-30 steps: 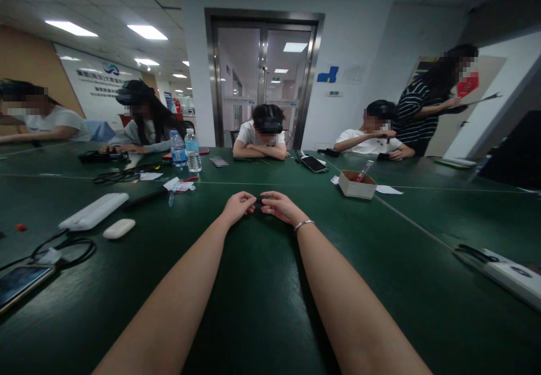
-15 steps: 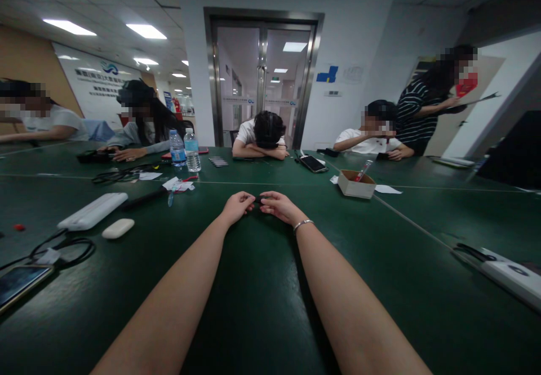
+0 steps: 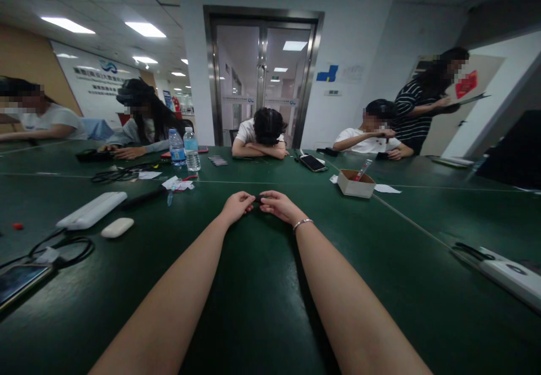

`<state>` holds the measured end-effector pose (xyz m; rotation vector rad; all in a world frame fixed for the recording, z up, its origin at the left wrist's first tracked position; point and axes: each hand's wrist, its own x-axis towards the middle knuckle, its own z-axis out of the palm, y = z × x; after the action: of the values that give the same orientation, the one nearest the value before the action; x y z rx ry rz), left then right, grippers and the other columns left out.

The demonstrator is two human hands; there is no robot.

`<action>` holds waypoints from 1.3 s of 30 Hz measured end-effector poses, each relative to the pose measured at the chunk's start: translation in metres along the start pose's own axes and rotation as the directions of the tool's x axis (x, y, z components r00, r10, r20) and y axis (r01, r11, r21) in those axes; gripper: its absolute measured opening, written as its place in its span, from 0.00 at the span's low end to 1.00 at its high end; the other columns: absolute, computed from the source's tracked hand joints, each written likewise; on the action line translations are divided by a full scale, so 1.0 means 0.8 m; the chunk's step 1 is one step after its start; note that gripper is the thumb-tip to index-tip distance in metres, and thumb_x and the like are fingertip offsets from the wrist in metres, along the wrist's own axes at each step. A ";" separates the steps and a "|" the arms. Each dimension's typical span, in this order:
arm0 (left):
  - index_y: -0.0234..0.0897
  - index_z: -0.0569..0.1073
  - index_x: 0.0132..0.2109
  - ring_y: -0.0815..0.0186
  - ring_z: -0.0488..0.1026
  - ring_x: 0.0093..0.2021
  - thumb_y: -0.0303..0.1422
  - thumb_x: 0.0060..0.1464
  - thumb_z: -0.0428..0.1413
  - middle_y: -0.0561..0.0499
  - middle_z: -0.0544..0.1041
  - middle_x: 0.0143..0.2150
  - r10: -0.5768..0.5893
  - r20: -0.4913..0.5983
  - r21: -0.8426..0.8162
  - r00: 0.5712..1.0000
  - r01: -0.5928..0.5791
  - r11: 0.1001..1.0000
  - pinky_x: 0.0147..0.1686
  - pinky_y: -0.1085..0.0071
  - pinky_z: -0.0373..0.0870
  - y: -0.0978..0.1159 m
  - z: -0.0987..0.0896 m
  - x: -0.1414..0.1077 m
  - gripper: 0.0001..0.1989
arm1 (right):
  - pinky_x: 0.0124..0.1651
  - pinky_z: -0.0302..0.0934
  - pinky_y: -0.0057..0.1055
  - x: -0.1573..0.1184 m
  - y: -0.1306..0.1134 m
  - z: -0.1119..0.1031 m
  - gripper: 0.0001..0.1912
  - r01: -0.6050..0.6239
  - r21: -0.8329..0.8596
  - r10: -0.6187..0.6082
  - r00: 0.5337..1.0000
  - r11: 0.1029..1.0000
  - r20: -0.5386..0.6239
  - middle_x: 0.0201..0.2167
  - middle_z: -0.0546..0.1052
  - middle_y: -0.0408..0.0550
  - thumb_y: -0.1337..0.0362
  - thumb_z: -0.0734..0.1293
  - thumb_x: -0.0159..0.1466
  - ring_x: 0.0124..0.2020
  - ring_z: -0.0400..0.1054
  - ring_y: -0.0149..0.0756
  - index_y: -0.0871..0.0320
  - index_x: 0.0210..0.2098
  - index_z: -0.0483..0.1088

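Between my hands, over the middle of the green table (image 3: 262,273), is a small dark object (image 3: 258,199), too small to make out in detail. The fingertips of my left hand (image 3: 239,204) pinch its left end. From the other side, my right hand (image 3: 279,206) grips it with thumb and fingers closed, a silver bracelet (image 3: 303,225) round that wrist. Both forearms reach forward across the tabletop.
Left of my arms lie a white power bank (image 3: 93,210), a white oval case (image 3: 117,228), a phone (image 3: 21,285) and cables. Two water bottles (image 3: 191,152) stand beyond. An open box (image 3: 356,184) is ahead right, a white device (image 3: 513,273) far right. Several people surround the table.
Both hands keep the same grip and place. The standing person at the right has shifted slightly, with the held item lower and further left.
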<state>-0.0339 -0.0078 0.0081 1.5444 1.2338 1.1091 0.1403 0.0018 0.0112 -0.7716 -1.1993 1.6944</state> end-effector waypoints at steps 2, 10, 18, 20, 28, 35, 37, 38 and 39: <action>0.33 0.69 0.35 0.71 0.67 0.23 0.41 0.47 0.55 0.51 0.71 0.24 0.007 0.003 0.000 1.000 -0.007 1.000 0.22 0.77 0.61 -0.002 -0.001 0.001 0.14 | 0.29 0.69 0.23 0.000 0.000 0.000 0.12 0.001 -0.003 -0.001 1.000 1.000 0.001 0.27 0.74 0.49 0.80 0.66 0.56 0.24 0.72 0.31 0.64 0.39 0.66; 0.33 0.68 0.34 0.71 0.67 0.23 0.43 0.47 0.55 0.51 0.71 0.24 0.033 0.016 0.004 0.999 -0.033 0.999 0.22 0.77 0.61 -0.010 -0.001 0.007 0.15 | 0.30 0.69 0.23 0.001 0.001 -0.001 0.12 0.001 -0.013 -0.001 1.000 1.000 0.006 0.28 0.74 0.48 0.79 0.67 0.56 0.24 0.72 0.30 0.65 0.39 0.65; 0.33 0.68 0.35 0.71 0.67 0.23 0.42 0.48 0.54 0.51 0.71 0.25 0.021 0.018 0.017 1.000 -0.021 1.000 0.22 0.77 0.61 -0.010 -0.002 0.006 0.15 | 0.30 0.70 0.24 0.000 0.000 0.000 0.12 0.007 -0.012 -0.007 1.000 1.000 0.003 0.28 0.73 0.48 0.79 0.68 0.55 0.25 0.72 0.30 0.64 0.38 0.67; 0.33 0.68 0.35 0.72 0.67 0.23 0.42 0.48 0.54 0.51 0.71 0.25 0.021 0.020 0.024 1.000 -0.022 0.999 0.22 0.77 0.61 -0.009 -0.001 0.005 0.15 | 0.31 0.70 0.24 0.000 0.000 0.000 0.12 -0.001 -0.016 0.001 1.000 1.000 -0.008 0.29 0.73 0.48 0.79 0.68 0.55 0.24 0.71 0.30 0.64 0.38 0.67; 0.35 0.68 0.34 0.70 0.68 0.23 0.45 0.48 0.52 0.52 0.71 0.24 0.044 0.039 0.064 0.998 -0.047 0.997 0.23 0.76 0.62 -0.016 -0.002 0.010 0.16 | 0.31 0.69 0.24 0.002 0.002 -0.003 0.12 0.019 -0.005 -0.019 1.000 1.000 0.010 0.28 0.73 0.48 0.79 0.67 0.55 0.25 0.72 0.31 0.64 0.38 0.67; 0.34 0.70 0.30 0.70 0.68 0.23 0.50 0.49 0.49 0.50 0.72 0.24 0.075 0.059 0.156 0.995 -0.083 0.984 0.25 0.75 0.62 -0.029 -0.004 0.017 0.21 | 0.32 0.69 0.24 0.000 0.001 -0.002 0.13 0.011 -0.019 -0.011 1.000 1.000 0.026 0.28 0.73 0.47 0.79 0.69 0.54 0.26 0.72 0.31 0.64 0.38 0.67; 0.34 0.71 0.31 0.70 0.68 0.23 0.51 0.49 0.48 0.50 0.72 0.24 0.069 0.054 0.159 0.996 -0.077 0.984 0.25 0.75 0.62 -0.029 -0.003 0.017 0.22 | 0.32 0.69 0.24 0.000 0.001 -0.001 0.13 0.007 -0.021 -0.006 1.000 1.000 0.028 0.29 0.74 0.48 0.79 0.69 0.54 0.26 0.72 0.30 0.64 0.38 0.67; 0.33 0.71 0.31 0.70 0.68 0.23 0.51 0.49 0.47 0.50 0.72 0.24 0.065 0.051 0.160 0.997 -0.072 0.984 0.25 0.75 0.62 -0.029 -0.003 0.017 0.23 | 0.32 0.69 0.24 0.000 0.001 -0.001 0.13 0.005 -0.021 -0.005 1.000 1.000 0.029 0.29 0.74 0.48 0.79 0.68 0.55 0.26 0.72 0.30 0.64 0.39 0.67; 0.33 0.71 0.31 0.69 0.68 0.23 0.52 0.49 0.47 0.50 0.72 0.24 0.060 0.051 0.161 0.997 -0.068 0.985 0.25 0.75 0.62 -0.028 -0.003 0.017 0.24 | 0.31 0.69 0.24 0.000 0.000 -0.001 0.13 0.004 -0.020 -0.004 1.000 1.000 0.030 0.29 0.74 0.48 0.79 0.68 0.55 0.26 0.72 0.30 0.64 0.39 0.67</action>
<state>-0.0400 0.0092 -0.0113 1.7335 1.2769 1.0285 0.1411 0.0023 0.0104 -0.7581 -1.2387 1.6981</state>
